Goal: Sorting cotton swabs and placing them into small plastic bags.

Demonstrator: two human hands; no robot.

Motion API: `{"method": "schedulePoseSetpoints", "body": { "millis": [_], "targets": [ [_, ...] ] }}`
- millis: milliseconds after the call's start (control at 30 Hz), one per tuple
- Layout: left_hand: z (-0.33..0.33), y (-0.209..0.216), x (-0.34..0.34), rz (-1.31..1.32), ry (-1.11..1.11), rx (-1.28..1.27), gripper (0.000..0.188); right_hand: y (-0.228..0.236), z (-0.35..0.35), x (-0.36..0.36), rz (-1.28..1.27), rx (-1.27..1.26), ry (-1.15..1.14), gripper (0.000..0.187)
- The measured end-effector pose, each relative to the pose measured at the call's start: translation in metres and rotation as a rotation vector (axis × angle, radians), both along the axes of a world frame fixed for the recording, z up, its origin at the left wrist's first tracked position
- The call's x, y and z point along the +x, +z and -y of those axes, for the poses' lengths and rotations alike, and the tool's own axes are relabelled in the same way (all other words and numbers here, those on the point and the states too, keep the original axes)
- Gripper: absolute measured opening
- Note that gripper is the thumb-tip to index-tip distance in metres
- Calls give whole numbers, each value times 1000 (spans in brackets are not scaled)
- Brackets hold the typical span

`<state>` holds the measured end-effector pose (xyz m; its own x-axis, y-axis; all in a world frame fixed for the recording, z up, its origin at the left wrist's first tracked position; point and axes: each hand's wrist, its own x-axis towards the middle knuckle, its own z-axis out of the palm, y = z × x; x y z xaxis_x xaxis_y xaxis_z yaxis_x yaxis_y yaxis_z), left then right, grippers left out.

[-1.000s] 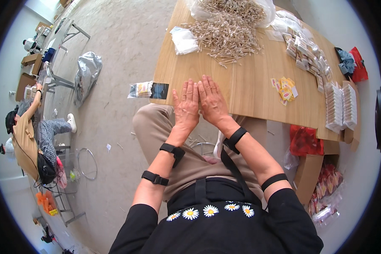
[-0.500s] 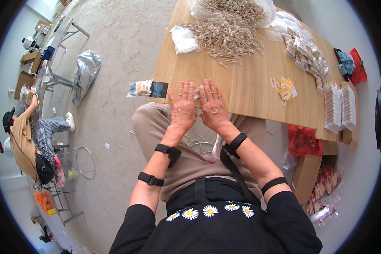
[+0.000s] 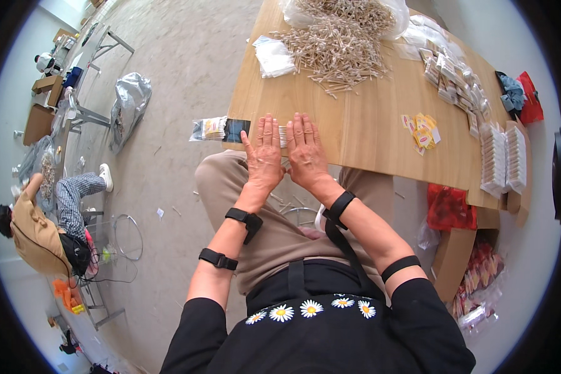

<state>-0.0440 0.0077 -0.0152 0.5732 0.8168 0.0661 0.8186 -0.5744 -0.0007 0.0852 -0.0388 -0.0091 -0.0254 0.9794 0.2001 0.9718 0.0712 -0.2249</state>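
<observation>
Bare left hand [image 3: 265, 153] and bare right hand [image 3: 305, 149] side by side, palms down, fingers straight – neither grip closed. Row of thin white-tipped swabs [image 3: 283, 136] showing in gap between them, at near edge of light-brown wooden table [image 3: 368, 137]. Large loose heap of beige swabs [image 3: 343, 56] beyond; small yellow-and-white paper cards [image 3: 424, 132] well to right.

I sit in a packing workshop, at a light-brown wood-grain table [image 3: 380, 128] bearing a heap of loose thin-sticked swabs [image 3: 346, 56] and rows of clear plastic packs [image 3: 492, 159]. Across the bare grey floor [image 3: 174, 75], a co-worker in a tan top [image 3: 37, 243] sits beside a long metal-legged bench [image 3: 92, 117].
</observation>
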Motion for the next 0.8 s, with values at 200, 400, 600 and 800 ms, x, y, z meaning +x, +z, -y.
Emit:
{"method": "schedulePoseSetpoints", "body": {
  "millis": [200, 400, 600, 800],
  "targets": [
    [1, 9, 3, 49, 7, -60, 117, -10, -2, 4, 37, 50, 3, 108],
    [7, 1, 9, 95, -70, 12, 106, -1, 9, 19, -60, -66, -46, 115],
    [10, 5, 11, 86, -35, -19, 104, 10, 19, 31, -24, -169, -195, 126],
    [10, 6, 12, 80, -11, -45, 105, 6, 8, 22, 34, -156, -134, 125]
  ]
}}
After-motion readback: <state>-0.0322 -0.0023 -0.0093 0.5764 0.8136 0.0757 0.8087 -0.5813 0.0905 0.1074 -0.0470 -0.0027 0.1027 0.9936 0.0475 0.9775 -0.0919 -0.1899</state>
